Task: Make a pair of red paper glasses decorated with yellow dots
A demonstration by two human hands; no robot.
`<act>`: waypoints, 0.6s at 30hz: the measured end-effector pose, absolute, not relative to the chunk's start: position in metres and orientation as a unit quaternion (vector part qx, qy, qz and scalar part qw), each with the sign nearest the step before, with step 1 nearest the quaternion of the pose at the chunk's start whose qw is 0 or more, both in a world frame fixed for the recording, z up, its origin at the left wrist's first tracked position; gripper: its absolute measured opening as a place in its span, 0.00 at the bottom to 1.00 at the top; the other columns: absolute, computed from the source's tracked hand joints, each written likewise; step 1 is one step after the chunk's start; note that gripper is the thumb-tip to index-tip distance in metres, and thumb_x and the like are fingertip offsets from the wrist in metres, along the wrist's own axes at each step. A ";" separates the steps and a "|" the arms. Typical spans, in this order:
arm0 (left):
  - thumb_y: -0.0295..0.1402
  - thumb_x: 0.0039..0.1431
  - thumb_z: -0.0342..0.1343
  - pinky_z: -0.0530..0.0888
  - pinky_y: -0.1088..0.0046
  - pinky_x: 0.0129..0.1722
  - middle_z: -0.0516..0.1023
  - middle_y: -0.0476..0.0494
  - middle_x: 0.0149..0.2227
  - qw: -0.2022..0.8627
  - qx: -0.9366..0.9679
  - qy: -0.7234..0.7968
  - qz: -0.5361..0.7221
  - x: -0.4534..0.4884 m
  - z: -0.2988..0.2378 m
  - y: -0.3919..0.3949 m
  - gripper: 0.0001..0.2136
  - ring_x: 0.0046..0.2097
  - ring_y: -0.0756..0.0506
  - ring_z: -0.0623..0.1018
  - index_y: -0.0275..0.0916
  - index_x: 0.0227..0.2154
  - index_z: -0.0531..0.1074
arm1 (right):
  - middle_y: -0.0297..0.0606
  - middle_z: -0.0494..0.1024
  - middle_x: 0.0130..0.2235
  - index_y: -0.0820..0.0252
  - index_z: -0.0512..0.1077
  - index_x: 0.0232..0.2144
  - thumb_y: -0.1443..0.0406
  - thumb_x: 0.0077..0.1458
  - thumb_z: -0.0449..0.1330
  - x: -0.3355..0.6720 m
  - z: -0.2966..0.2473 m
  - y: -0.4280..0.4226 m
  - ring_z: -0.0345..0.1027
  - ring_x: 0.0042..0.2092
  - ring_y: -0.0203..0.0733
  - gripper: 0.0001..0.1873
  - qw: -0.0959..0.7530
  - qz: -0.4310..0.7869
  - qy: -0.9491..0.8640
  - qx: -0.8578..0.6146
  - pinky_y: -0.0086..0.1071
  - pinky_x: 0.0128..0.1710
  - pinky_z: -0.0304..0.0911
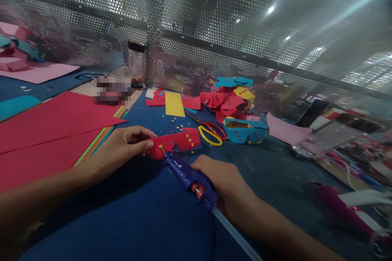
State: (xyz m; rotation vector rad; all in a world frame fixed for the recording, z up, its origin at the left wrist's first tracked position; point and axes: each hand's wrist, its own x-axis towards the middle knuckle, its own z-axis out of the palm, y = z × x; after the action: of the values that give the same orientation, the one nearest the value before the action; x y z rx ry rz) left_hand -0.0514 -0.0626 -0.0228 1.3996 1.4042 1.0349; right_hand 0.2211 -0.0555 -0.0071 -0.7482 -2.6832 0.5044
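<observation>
My left hand (124, 149) pinches the left end of a red paper cut-out (179, 142) shaped like glasses and dotted with small yellow squares, lying on the blue table (137, 212). My right hand (225, 181) is wrapped round a blue glue gun (188, 177) with a clear glue stick out the back. Its nozzle touches the red cut-out near my left fingertips.
Scissors (211, 132) with red and yellow handles lie just beyond, beside blue paper glasses (245, 130) and a pile of red, blue and yellow cut-outs (231, 96). A stack of red sheets (52, 130) fills the left. A jar (136, 63) stands by the perforated metal wall. Clutter lies right.
</observation>
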 end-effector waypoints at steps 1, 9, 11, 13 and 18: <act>0.43 0.52 0.63 0.71 0.69 0.34 0.82 0.46 0.32 0.437 0.565 0.563 0.416 -0.051 -0.023 -0.063 0.13 0.33 0.45 0.76 0.40 0.36 0.79 | 0.38 0.75 0.39 0.57 0.65 0.37 0.67 0.64 0.54 0.221 -0.007 -0.056 0.65 0.33 0.38 0.01 0.153 0.172 -0.937 -0.262 0.31 0.33 0.56; 0.43 0.51 0.63 0.74 0.68 0.36 0.84 0.45 0.34 0.427 0.573 0.562 0.415 -0.049 -0.020 -0.066 0.13 0.34 0.44 0.78 0.41 0.35 0.79 | 0.39 0.75 0.38 0.57 0.66 0.39 0.67 0.65 0.52 0.222 -0.005 -0.060 0.67 0.35 0.40 0.04 0.147 0.143 -0.942 -0.267 0.32 0.33 0.56; 0.44 0.51 0.63 0.75 0.67 0.36 0.84 0.45 0.34 0.424 0.577 0.562 0.413 -0.049 -0.019 -0.066 0.13 0.34 0.43 0.79 0.41 0.35 0.80 | 0.39 0.75 0.38 0.58 0.66 0.39 0.67 0.65 0.52 0.222 -0.006 -0.059 0.67 0.35 0.40 0.04 0.143 0.137 -0.943 -0.266 0.32 0.33 0.57; 0.44 0.51 0.63 0.75 0.67 0.36 0.84 0.45 0.34 0.424 0.579 0.562 0.412 -0.049 -0.020 -0.065 0.13 0.35 0.43 0.79 0.41 0.35 0.80 | 0.39 0.75 0.38 0.58 0.67 0.39 0.67 0.65 0.53 0.223 -0.007 -0.059 0.67 0.35 0.40 0.03 0.139 0.135 -0.943 -0.269 0.32 0.33 0.57; 0.43 0.51 0.63 0.75 0.68 0.35 0.84 0.45 0.34 0.433 0.578 0.555 0.413 -0.049 -0.020 -0.066 0.12 0.35 0.43 0.80 0.41 0.35 0.80 | 0.39 0.76 0.38 0.58 0.67 0.39 0.65 0.66 0.54 0.223 -0.007 -0.058 0.67 0.34 0.39 0.03 0.138 0.131 -0.943 -0.273 0.32 0.33 0.57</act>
State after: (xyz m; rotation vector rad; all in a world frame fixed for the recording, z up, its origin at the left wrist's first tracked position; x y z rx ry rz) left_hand -0.0487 -0.0656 -0.0204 1.4403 1.3829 1.0289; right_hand 0.2228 -0.0578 -0.0072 -0.7881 -2.7270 0.3781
